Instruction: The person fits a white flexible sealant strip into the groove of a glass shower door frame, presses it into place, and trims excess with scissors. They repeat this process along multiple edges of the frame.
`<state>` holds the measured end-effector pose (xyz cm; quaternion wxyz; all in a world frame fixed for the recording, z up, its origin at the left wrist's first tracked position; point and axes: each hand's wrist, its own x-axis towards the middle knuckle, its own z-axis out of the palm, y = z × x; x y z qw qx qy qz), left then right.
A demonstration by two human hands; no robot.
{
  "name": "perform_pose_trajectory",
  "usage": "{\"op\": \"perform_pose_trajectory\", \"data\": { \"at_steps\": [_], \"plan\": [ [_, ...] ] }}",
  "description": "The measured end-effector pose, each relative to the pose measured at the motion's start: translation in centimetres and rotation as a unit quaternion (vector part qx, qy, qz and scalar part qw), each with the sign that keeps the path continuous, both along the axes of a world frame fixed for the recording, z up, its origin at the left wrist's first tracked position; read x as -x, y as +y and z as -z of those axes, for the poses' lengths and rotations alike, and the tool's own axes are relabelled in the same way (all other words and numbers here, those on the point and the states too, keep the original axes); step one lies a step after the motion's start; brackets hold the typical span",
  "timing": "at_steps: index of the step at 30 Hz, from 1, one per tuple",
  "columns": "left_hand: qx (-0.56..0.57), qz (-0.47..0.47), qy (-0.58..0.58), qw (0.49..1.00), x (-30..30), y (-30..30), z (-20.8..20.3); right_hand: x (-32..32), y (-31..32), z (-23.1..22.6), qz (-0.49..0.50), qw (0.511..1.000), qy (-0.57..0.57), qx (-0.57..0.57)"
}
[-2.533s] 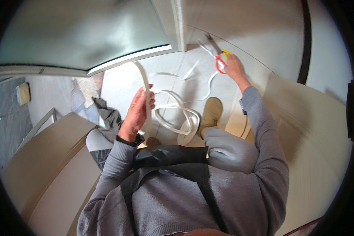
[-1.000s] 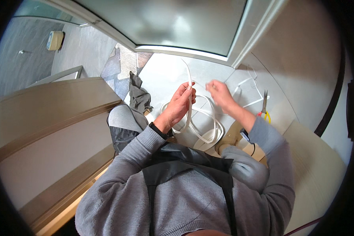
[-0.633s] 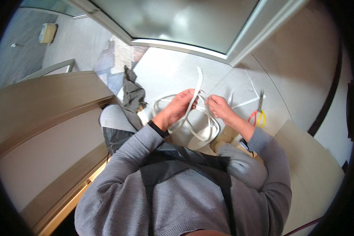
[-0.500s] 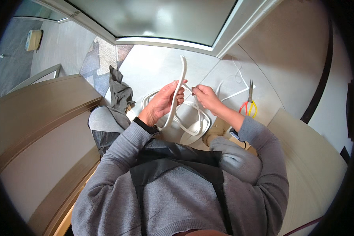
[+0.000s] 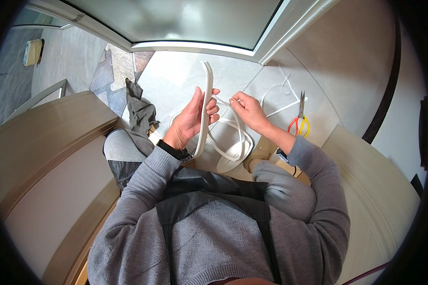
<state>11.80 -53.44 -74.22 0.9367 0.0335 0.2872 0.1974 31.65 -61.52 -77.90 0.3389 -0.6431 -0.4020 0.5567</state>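
A white flexible sealing strip (image 5: 205,114) stands upright in my left hand (image 5: 191,118), its free end curving up above the fingers. My left fingers are wrapped round it, with the thumb along its side. Just right of it, my right hand (image 5: 250,113) is pinched. A thin white band runs from the strip toward those fingertips; the fingers hide its end. Loops of white strip (image 5: 240,137) lie below and between both hands. Thin white strands (image 5: 285,90) lie on the floor beyond my right hand. Scissors with red and yellow handles (image 5: 301,118) rest to its right.
A glazed door with a pale frame (image 5: 199,49) stands ahead. A dark crumpled cloth (image 5: 140,109) lies left of my hands. Wooden panels flank me, one on the left (image 5: 52,114) and one on the right (image 5: 366,175). A patterned mat (image 5: 119,71) lies far left.
My left hand has tilted back and the strip's free end has shifted left and up. My right hand has moved slightly upward, and the gap between the hands is wider.
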Motion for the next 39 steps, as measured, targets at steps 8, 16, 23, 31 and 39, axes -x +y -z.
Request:
{"op": "perform_pose_trajectory", "data": {
  "at_steps": [8, 16, 23, 31, 39],
  "plan": [
    [-0.083, -0.036, 0.176, 0.98, 0.0, -0.1, 1.3, -0.2, 0.4, -0.7, -0.012, 1.0, 0.017, 0.002],
    [-0.153, -0.032, 0.275, 0.949, -0.1, -0.5, 2.4, 0.4, 1.5, -1.5, 0.028, 0.974, 0.153, 0.165],
    [-0.121, -0.035, 0.301, 0.945, 0.1, -0.5, 3.0, 1.2, 0.7, -2.4, 0.027, 0.937, 0.246, 0.245],
    [-0.156, -0.063, 0.361, 0.917, 1.6, 0.1, 3.2, -0.3, -0.5, -2.6, 0.027, 0.935, 0.246, 0.254],
    [-0.232, -0.086, 0.426, 0.87, 1.7, 0.5, 4.4, -0.5, -1.7, -2.2, -0.008, 0.959, 0.198, 0.2]
  ]
}}
